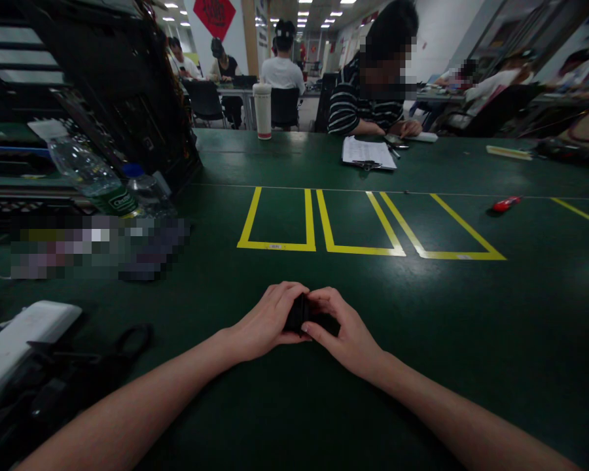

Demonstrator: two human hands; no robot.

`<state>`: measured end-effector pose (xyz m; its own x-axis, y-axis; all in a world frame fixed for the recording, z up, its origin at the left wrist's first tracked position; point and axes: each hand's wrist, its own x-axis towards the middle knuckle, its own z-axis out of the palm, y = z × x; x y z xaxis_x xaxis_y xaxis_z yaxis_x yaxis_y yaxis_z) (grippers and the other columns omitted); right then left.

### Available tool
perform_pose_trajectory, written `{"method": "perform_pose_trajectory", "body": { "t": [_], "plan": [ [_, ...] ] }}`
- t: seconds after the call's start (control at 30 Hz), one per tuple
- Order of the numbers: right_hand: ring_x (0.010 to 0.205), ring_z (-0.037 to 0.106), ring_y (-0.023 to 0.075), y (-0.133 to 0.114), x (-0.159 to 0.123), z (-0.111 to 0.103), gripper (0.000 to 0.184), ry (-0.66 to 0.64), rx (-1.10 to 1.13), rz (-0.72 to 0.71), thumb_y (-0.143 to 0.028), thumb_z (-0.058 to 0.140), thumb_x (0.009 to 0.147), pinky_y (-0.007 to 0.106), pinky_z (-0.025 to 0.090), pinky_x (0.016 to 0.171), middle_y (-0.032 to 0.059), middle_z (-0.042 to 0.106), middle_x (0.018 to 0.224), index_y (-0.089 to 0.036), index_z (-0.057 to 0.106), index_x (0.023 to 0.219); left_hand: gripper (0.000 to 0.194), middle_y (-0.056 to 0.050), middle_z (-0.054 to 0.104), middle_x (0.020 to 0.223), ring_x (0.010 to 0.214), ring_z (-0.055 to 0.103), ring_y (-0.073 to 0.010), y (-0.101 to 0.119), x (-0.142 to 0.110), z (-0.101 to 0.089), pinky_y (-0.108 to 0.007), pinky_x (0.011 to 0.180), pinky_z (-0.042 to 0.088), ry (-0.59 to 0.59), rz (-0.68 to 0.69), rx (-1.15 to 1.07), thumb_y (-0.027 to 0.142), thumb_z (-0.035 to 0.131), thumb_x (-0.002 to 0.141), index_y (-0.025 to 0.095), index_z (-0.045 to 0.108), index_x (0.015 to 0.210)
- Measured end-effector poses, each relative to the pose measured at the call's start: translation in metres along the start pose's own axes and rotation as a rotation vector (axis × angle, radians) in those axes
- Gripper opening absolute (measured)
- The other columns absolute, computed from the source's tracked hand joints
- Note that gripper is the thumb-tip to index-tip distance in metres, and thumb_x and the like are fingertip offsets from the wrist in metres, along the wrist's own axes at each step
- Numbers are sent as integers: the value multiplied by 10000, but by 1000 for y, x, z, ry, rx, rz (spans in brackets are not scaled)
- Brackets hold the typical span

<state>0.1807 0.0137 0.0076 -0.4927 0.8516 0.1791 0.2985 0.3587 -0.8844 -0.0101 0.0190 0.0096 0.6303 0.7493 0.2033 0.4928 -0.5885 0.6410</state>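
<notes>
A small black block-like object (pixel 297 315) is held between my two hands, low over the dark green table (pixel 294 405). My left hand (pixel 267 320) wraps round its left side, fingers over the top and thumb below. From the right, my right hand (pixel 343 333) grips it with the thumb at the front and the fingertips behind. Much of the object is covered by my fingers, so I cannot make out its exact kind. Beyond my hands, yellow tape (pixel 277 246) marks several three-sided outlines on the table.
Plastic bottles (pixel 110 196), a white device (pixel 34 333) and black cords (pixel 78 373) lie on the left. A red cutter-like tool (pixel 506 204) rests at the right. Across the table, a person in a striped shirt (pixel 346 104) sits by a clipboard (pixel 368 154); a white cup (pixel 262 111) stands nearby.
</notes>
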Motion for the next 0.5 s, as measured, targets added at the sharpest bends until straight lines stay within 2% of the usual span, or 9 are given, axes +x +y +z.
{"method": "perform_pose_trajectory", "body": {
  "t": [0.1,0.33,0.4,0.5],
  "plan": [
    [918,549,177,0,-1,0,303,-31,21,30,-177,573,792,358,491,802,41,525,1008,-226,458,1069,630,-80,414,1210,1082,424,-242,-1,-1,1,-407,920,381,2,-11,-1,251,677,734,225,286,1227],
    [995,510,184,-3,-3,-4,237,-29,-91,-112,-156,543,809,363,451,849,45,497,1077,-237,502,1027,646,-87,418,1204,1084,423,-242,0,0,0,-413,925,377,7,19,21,251,679,732,220,272,1232],
    [971,522,178,-2,-2,-3,219,-9,-70,-94,-150,544,808,361,457,841,40,512,1048,-236,506,1005,625,-86,421,1200,1079,428,-241,1,1,-1,-410,921,382,3,16,22,270,670,742,219,280,1228],
    [947,542,179,-1,0,-1,296,-4,8,3,-174,578,790,366,474,834,39,534,1024,-233,464,1057,624,-84,423,1200,1075,434,-244,2,1,-1,-409,907,394,9,11,19,270,669,740,223,284,1229]
  ]
}}
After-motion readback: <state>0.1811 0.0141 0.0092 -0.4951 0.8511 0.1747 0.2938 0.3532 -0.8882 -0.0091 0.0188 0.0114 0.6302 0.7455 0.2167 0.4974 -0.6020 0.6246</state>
